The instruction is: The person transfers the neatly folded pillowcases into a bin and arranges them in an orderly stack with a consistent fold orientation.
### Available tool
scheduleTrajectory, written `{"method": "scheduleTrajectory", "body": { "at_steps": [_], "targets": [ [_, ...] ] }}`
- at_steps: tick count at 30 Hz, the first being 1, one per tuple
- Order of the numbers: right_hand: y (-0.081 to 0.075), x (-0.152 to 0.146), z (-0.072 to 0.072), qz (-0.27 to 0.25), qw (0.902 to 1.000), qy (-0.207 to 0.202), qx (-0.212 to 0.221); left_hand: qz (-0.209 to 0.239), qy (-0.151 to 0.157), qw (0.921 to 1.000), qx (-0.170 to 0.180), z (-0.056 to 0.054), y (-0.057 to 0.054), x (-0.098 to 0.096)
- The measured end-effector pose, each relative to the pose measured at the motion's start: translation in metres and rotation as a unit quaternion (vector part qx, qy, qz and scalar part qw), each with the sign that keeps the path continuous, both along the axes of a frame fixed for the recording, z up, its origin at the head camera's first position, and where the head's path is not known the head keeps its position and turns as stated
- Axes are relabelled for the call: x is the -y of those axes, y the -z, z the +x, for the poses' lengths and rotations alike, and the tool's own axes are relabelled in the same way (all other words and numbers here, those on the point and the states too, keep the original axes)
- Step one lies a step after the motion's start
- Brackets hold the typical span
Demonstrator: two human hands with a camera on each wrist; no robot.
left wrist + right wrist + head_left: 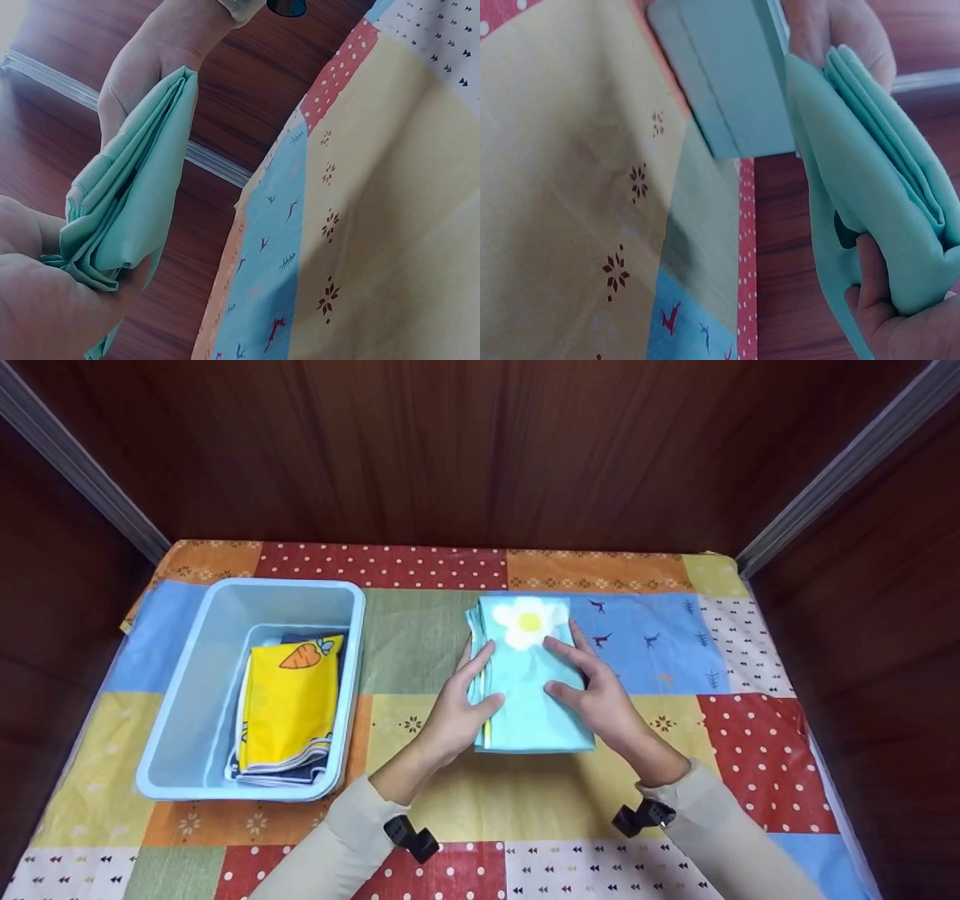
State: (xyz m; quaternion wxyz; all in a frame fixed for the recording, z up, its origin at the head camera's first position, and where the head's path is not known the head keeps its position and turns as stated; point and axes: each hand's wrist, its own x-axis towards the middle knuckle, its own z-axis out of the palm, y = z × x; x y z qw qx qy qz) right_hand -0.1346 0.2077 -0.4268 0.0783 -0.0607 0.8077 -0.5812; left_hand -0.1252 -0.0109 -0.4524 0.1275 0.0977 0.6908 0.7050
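A folded mint-green cloth [525, 697] with a white flower print is held up between both hands, above the patterned tablecloth. The left hand [457, 709] grips its left edge, thumb on top and fingers behind. On the right edge, the right hand [600, 690] grips it with thumb and forefinger over the front. From the left wrist view, the cloth [127, 187] shows several stacked layers at its end. In the right wrist view, fingertips of the right hand [900, 322] press into the underside of the cloth [870, 180].
A light blue plastic bin [172, 720] stands at the left of the table. Inside it lies a folded yellow cloth [292, 705] with a carrot print, on top of dark blue fabric [300, 774]. Brown wood-grain panels [480, 450] enclose the back and sides.
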Motion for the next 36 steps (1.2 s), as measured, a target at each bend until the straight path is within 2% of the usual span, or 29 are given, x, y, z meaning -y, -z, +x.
{"method": "scheduleTrajectory", "body": {
  "at_steps": [22, 36],
  "targets": [
    [-0.004, 0.022, 0.002, -0.003, 0.9996, 0.003, -0.026, -0.001, -0.007, 1.0000, -0.003, 0.003, -0.009, 0.022],
    [-0.011, 0.034, 0.003, -0.022, 0.9992, -0.005, -0.032, 0.013, -0.014, 0.9997, 0.012, 0.009, -0.021, 0.034]
  ]
}}
